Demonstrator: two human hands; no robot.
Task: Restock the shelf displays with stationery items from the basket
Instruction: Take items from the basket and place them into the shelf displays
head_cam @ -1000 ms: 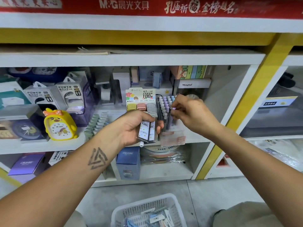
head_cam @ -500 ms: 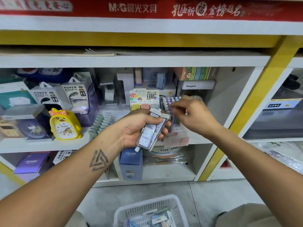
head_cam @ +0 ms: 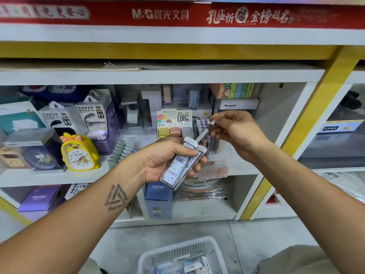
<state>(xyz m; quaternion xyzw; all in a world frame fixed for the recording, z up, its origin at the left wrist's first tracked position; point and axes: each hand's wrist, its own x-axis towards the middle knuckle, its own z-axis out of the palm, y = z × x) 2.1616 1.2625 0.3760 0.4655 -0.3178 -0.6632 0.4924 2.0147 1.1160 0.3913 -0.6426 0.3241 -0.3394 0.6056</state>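
My left hand (head_cam: 167, 161) grips two clear pencil-lead cases (head_cam: 178, 167) with white caps, held tilted in front of the middle shelf. My right hand (head_cam: 235, 131) pinches a slim grey pen-like stick (head_cam: 204, 132) by its upper end, its lower tip near the cases' caps. Behind them on the shelf stands the lead display box (head_cam: 174, 124) with yellow, pink and grey rows, and beside it a holder of pastel pens (head_cam: 205, 125). The white basket (head_cam: 150, 260) with several stationery packs sits on the floor below.
A yellow chick clock (head_cam: 79, 153), power bank boxes (head_cam: 79, 119) and a green rack (head_cam: 122, 151) fill the shelf's left part. Blue and purple CRUHRE boxes (head_cam: 158, 200) stand on the lower shelf. A yellow post (head_cam: 304, 123) bounds the bay on the right.
My right hand has drawn the grey stick out from the pen holder and lifted it up to the right. My left hand has tilted the lead cases and lowered slightly.
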